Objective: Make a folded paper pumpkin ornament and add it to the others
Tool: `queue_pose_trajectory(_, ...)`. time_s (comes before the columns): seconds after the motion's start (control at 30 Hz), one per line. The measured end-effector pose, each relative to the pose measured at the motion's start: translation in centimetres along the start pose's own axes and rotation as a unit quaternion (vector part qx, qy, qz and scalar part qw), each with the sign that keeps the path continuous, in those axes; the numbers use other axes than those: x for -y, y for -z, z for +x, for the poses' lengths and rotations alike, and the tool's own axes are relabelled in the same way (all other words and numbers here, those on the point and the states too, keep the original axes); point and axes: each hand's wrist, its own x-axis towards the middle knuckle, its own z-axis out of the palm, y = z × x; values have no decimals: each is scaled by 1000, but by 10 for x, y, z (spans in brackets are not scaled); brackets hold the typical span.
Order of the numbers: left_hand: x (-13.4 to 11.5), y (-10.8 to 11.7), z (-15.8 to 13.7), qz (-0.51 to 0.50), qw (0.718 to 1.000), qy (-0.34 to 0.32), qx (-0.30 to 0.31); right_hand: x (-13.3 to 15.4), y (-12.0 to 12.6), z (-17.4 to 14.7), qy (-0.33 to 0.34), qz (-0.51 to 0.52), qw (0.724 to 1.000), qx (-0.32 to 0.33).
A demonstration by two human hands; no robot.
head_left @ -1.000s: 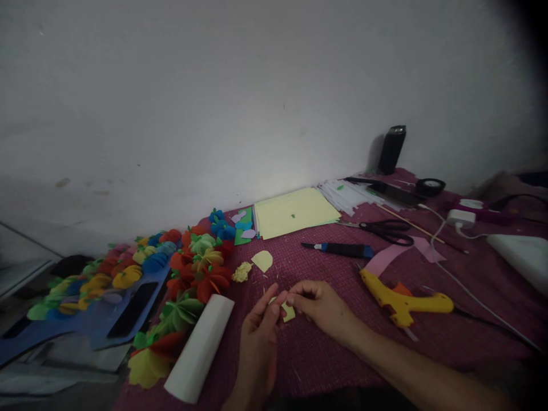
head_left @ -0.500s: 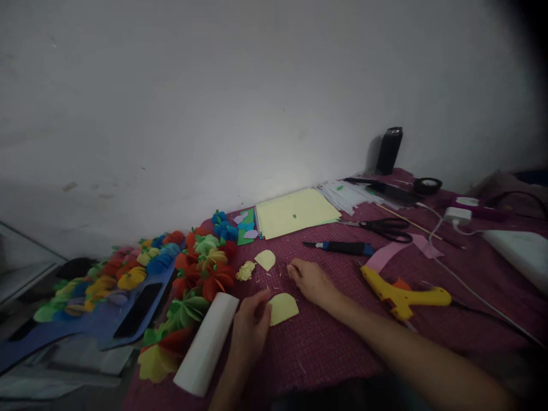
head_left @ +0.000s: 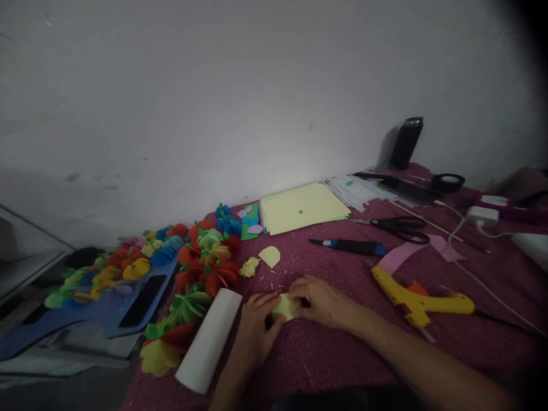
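A small pale yellow paper piece point(head_left: 286, 307) lies low over the purple cloth, gripped at its left edge by my left hand point(head_left: 259, 322) and at its right edge by my right hand point(head_left: 319, 301). Fingers and thumbs of both hands are closed on it and cover its sides. Just beyond them rests another yellow paper piece point(head_left: 269, 256) with a rounded edge. Beside that sits a little heap of crumpled yellow paper bits point(head_left: 249, 266). A white roll point(head_left: 209, 341) stretches along the left of my left hand.
Colourful paper flowers point(head_left: 201, 268) crowd the left side. A yellow sheet stack point(head_left: 303, 208) lies near the wall. Toward the right are a utility knife point(head_left: 353, 246), black scissors point(head_left: 400, 228), a yellow glue gun point(head_left: 419, 297) with its cord, and a dark bottle point(head_left: 406, 144).
My right hand has come down and left onto the yellow paper piece. Both hands now hold it by opposite edges. The view has shifted slightly.
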Motion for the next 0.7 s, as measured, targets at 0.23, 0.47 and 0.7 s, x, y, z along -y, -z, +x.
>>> queue_pose_trajectory(0.23, 5, -1, -2, 4, 1000, -20, -15, 0, 3, -3, 16, 6, 1000, 7)
queue_pose_trajectory(0.47, 6, 0, -1, -12, 999, -19, -26, -1, 0, 1, 23, 14, 1000, -3)
queue_pose_trajectory(0.7, 11, -7, -6, -89, 993, 46, -54, 3, 5, 5, -33, 28, 996, -81)
